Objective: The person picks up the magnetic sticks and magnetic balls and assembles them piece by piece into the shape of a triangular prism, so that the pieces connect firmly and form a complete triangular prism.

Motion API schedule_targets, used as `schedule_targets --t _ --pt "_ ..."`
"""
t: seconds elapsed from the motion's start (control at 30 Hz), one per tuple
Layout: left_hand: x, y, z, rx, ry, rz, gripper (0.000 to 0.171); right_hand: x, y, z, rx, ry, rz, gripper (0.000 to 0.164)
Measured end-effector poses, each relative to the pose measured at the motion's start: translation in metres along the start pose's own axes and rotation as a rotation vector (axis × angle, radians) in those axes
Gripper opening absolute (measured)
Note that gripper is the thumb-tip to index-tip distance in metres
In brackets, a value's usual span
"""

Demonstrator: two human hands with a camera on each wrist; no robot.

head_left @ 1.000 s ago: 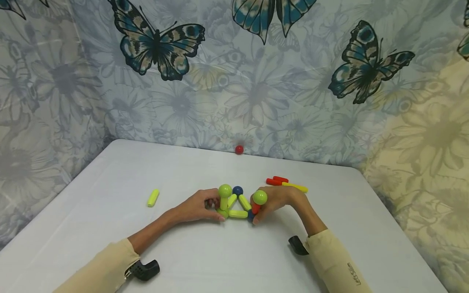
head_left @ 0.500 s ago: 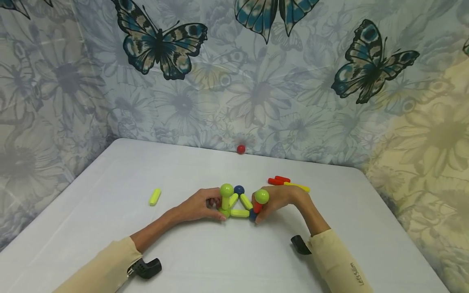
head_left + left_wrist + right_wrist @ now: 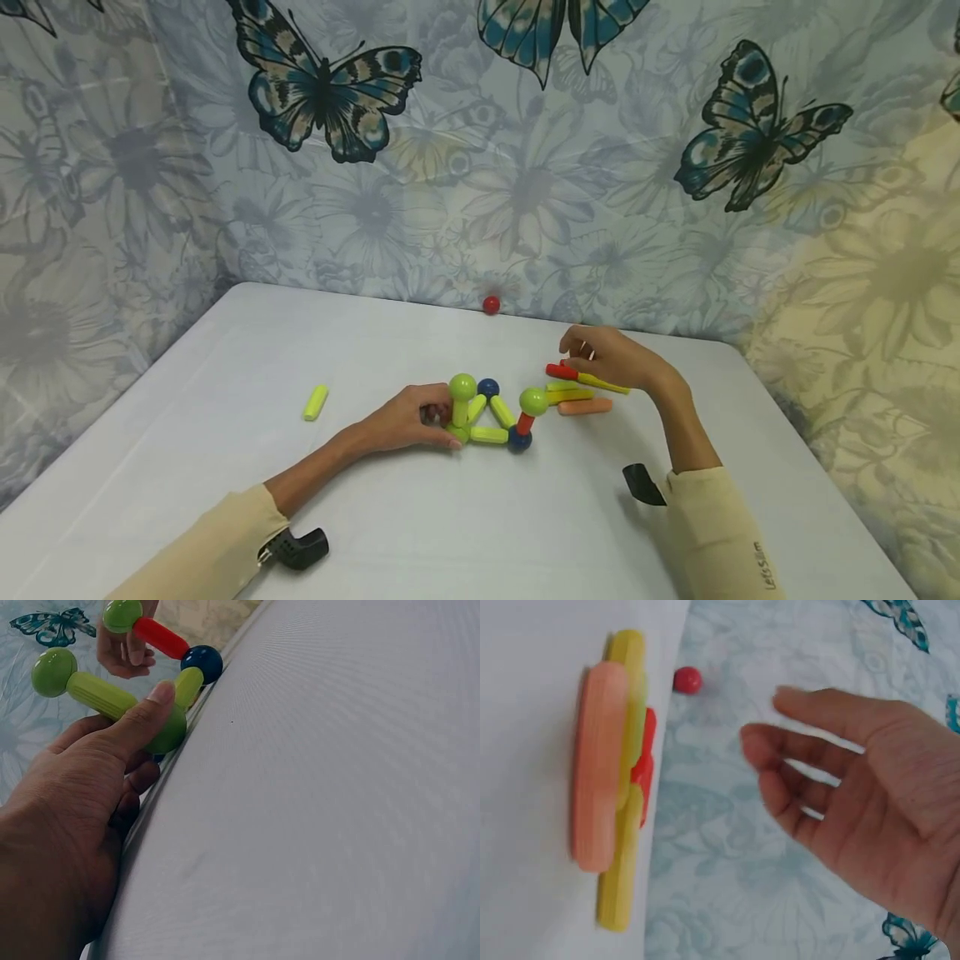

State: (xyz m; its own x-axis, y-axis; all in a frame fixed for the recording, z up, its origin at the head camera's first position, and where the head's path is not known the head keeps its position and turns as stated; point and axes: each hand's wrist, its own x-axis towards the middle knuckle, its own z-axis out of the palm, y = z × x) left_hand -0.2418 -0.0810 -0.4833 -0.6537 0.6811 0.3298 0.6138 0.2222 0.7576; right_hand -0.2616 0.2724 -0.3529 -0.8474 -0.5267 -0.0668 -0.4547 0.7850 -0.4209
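A magnetic ball-and-stick frame stands mid-table: lime sticks point(image 3: 489, 436) form a triangle with a front blue ball point(image 3: 519, 439) and a back blue ball point(image 3: 488, 388). Two posts rise from the front corners, a lime one and a red stick point(image 3: 526, 423), each topped by a green ball point(image 3: 533, 402). My left hand point(image 3: 411, 419) grips the green corner ball at the lime post's foot, thumb in front, as the left wrist view shows. Over the loose sticks at right hovers my right hand point(image 3: 618, 360), fingers loosely bent, with nothing in it in the right wrist view.
Right of the frame lie an orange stick point(image 3: 585, 406), yellow sticks point(image 3: 619, 877) and red sticks point(image 3: 561, 372). One lime stick point(image 3: 315, 402) lies alone at left. A red ball point(image 3: 491, 305) sits at the table's back edge, against the patterned backdrop.
My right hand has let go of the front blue corner and moved right and back, above the loose sticks. This uncovers the orange and yellow sticks. The left hand keeps its hold.
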Motion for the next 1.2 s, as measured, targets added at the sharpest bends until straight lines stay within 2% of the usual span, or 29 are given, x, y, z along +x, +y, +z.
schedule_targets --t 0.2,0.33,0.57,0.67,0.93,1.07,1.2 --pt "0.001 0.0 0.001 0.024 0.0 -0.008 0.028 0.006 0.008 0.013 -0.062 -0.14 0.048 0.017" --pt "-0.001 -0.001 0.0 0.042 -0.008 -0.017 0.028 0.012 0.011 0.024 -0.079 -0.164 0.078 0.018" --pt "0.0 0.001 -0.001 0.047 -0.021 -0.013 0.029 0.017 0.015 0.033 -0.117 -0.139 0.061 0.009" --pt "0.001 0.0 -0.001 0.05 -0.018 -0.007 0.029 0.02 0.015 0.034 -0.133 -0.14 0.085 0.005" --pt "0.001 0.0 -0.001 0.048 -0.014 0.01 0.028 0.023 0.013 0.036 -0.165 -0.124 0.119 0.005" --pt "0.002 0.0 0.0 0.044 -0.02 0.013 0.028 0.021 0.008 0.032 -0.174 -0.033 0.055 0.016" --pt "0.002 0.0 -0.001 0.044 -0.011 0.025 0.028 0.019 -0.005 0.025 -0.123 0.046 -0.076 0.022"
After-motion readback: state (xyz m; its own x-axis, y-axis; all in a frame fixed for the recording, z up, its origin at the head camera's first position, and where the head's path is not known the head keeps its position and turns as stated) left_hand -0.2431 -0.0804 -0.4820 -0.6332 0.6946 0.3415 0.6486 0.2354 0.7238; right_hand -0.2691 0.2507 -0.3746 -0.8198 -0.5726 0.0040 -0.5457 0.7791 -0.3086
